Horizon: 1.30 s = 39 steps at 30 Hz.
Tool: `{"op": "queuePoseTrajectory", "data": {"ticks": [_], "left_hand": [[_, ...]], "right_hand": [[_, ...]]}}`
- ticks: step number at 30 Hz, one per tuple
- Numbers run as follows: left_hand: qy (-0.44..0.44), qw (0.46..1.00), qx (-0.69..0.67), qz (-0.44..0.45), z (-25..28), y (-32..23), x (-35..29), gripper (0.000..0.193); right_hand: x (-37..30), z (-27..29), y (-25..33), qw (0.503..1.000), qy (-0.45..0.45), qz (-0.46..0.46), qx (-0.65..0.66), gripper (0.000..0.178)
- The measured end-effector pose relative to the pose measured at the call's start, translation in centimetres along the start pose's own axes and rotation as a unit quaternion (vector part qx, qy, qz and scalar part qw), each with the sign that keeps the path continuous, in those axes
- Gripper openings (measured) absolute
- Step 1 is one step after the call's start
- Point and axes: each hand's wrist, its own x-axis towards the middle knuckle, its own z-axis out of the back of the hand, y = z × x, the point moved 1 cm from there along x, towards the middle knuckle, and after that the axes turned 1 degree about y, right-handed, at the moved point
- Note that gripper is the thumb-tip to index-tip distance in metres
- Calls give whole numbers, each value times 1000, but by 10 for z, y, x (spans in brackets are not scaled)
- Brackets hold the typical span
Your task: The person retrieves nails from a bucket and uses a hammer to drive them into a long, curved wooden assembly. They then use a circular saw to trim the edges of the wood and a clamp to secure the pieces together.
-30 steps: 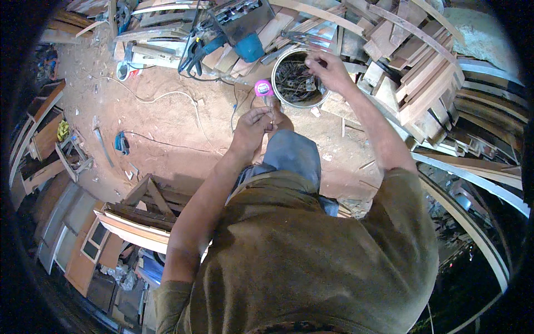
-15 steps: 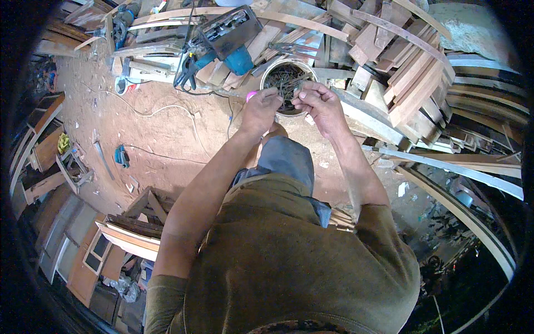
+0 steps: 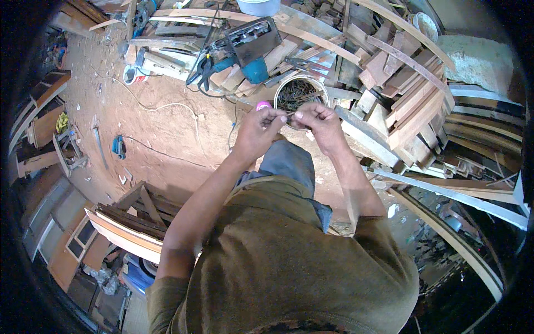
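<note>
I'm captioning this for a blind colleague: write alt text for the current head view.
A person's bare left hand and bare right hand nearly meet at the fingertips over the near edge of a round, white-rimmed bucket of thin, dark pieces; anything pinched is too small to identify. Beyond lie stacked brown wooden boards and a teal-and-grey power tool.

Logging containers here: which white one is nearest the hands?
The round white bucket holding thin dark pieces, just past the left hand and right hand; other white containers are farther off.
</note>
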Motion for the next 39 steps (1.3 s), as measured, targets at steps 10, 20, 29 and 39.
{"op": "queuePoseTrajectory", "data": {"ticks": [10,20,29,39], "left_hand": [[54,982,12,182,27,69,-59,33],[17,979,-29,200,28,82,-68,25],[41,974,-27,221,22,111,-87,29],[28,949,-72,307,22,100,-88,30]], "right_hand": [[81,43,-34,783,37,196,-589,22],[194,52,-79,459,295,27,-838,28],[200,41,-79,463,284,-37,-839,33],[197,35,-75,471,291,-34,-832,37]]}}
